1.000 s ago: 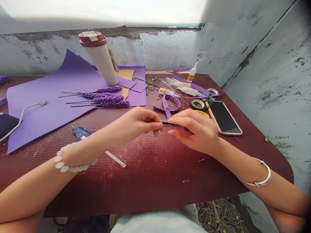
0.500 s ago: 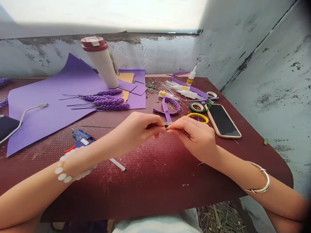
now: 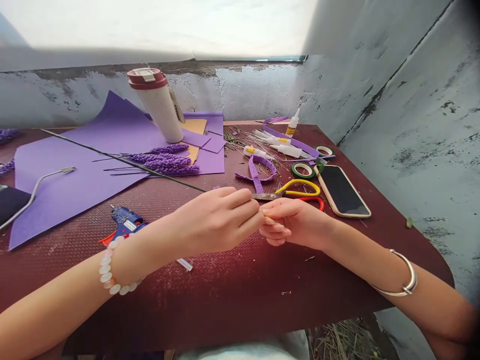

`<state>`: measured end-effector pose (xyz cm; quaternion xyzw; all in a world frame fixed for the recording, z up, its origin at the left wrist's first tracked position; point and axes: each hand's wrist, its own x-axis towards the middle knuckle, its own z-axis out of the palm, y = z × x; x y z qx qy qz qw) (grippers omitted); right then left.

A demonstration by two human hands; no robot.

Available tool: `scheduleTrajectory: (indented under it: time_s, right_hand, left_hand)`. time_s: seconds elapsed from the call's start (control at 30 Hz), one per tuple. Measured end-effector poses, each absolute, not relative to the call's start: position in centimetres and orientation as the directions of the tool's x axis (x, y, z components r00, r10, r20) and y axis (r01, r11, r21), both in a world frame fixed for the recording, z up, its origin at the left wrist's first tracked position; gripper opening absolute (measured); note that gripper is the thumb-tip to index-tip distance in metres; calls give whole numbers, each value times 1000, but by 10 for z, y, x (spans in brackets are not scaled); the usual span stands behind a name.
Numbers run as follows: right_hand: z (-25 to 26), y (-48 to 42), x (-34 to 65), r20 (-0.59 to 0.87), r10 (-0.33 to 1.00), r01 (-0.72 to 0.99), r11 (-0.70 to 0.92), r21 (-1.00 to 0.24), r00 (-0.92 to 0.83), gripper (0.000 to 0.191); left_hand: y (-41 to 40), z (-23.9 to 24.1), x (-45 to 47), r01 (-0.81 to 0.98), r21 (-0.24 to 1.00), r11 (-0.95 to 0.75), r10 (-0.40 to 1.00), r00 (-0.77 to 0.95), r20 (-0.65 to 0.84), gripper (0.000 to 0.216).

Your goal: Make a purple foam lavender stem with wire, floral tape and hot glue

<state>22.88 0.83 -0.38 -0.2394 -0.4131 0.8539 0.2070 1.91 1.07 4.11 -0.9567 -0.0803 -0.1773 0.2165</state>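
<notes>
Head view, item in work: one long, thin, dark green stem (image 3: 168, 178), running up and left from beside the scissors with yellow and red handles and metal blades (image 3: 282, 195). Left hand (image 3: 228, 220), just in front and left of the scissors: fingers folded, pinching the stem. Right hand (image 3: 289, 222), in front of the scissors: thumb and fingertips pressed together, meeting the left fingertips; whatever lies between is hidden. Stage of this piece, judged: early; the visible length carries no purple, though its near end is concealed by the fingers. Apparently finished, well left of the scissors: a small bunch of textured purple flower spikes on dark stems (image 3: 170, 162), exact count unclear, lying on a large purple sheet (image 3: 67, 180). Part-prepared, just beyond the scissors: one curled, crimped purple strip (image 3: 255, 174), loose. Supplies, in neither hand: loose pale wires (image 3: 262, 136), farther beyond the scissors; ring-shaped roll of dark green tape (image 3: 294, 171), just beyond the yellow handle; blue glue gun (image 3: 125, 220), well left of the scissors. Outstanding, by judgement: most work on this stem, with strip and tape both lying on the dark red table (image 3: 225, 300).
</notes>
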Motion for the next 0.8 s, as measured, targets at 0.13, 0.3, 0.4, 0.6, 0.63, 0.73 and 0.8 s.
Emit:
scheduleTrajectory:
  time_s: [0.13,0.3,0.4,0.6,0.63,0.73,0.8]
  right_hand:
    - [-1,4,227,-163,721,-65,-278,-959,-674,47]
    - [-4,-1,226,414,778,395,607,-690,-472,28]
    - [-11,-1,225,621,600,479,793,-378,-504,18]
    - [-8,-10,223,611,600,531,784,-322,-516,21]
    - [-5,-11,223,575,660,524,744,-414,-484,24]
    - [-1,-13,221,267,892,329,391,-860,-363,31]
    - [-3,-9,220,-47,912,63,-24,-998,-407,32]
  left_hand:
    - [20,38,14,368,-134,-920,297,879,373,28]
    - [28,34,13,521,235,-820,572,754,324,21]
    - [25,37,15,529,419,-738,653,716,248,20]
    - [19,42,21,507,624,-595,688,722,70,16]
    - [19,41,21,500,597,-627,676,730,100,15]
    - [15,38,21,467,365,-805,574,767,286,20]
    - [13,35,21,425,77,-902,420,823,382,25]
